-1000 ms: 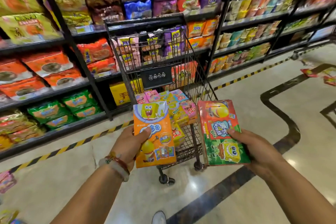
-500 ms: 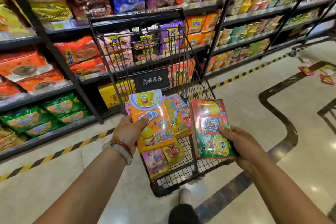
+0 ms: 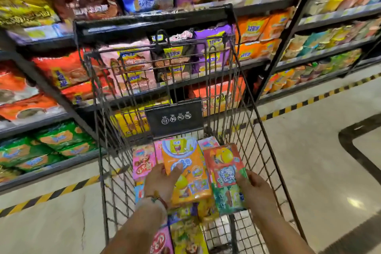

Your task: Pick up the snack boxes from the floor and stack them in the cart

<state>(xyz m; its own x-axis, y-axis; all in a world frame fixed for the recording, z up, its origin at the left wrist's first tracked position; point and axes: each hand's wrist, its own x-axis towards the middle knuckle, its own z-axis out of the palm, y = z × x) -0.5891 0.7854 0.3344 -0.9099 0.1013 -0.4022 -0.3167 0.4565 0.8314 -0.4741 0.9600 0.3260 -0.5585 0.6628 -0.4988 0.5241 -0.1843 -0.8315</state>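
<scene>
Here, both hands were inside the wire cart [image 3: 266, 121], each one holding a snack box above the boxes already lying on the cart floor. The left hand [image 3: 162, 181] gripped the orange box [image 3: 186, 171] at its near left edge, with the thumb on the printed face and the other fingers hidden under it. The right hand [image 3: 254, 189] gripped the red and green box [image 3: 225, 175] at its near right side, and its fingers were curled around that edge.

Both boxes had their long axis pointing away from the person, toward the black sign plate [image 3: 174, 118] at the far end of the basket. Each box reached forward from its hand, so the hands were at the near end and the free ends were far. The two boxes were side by side, touching or almost touching along their inner edges; I could not tell which.

Under them lay the pink boxes [image 3: 143, 161] on the left and other yellow boxes [image 3: 187, 237] nearer to the person. I judge that the coming move was a short lowering onto this layer, and the orange box seemed a little closer to it.
</scene>
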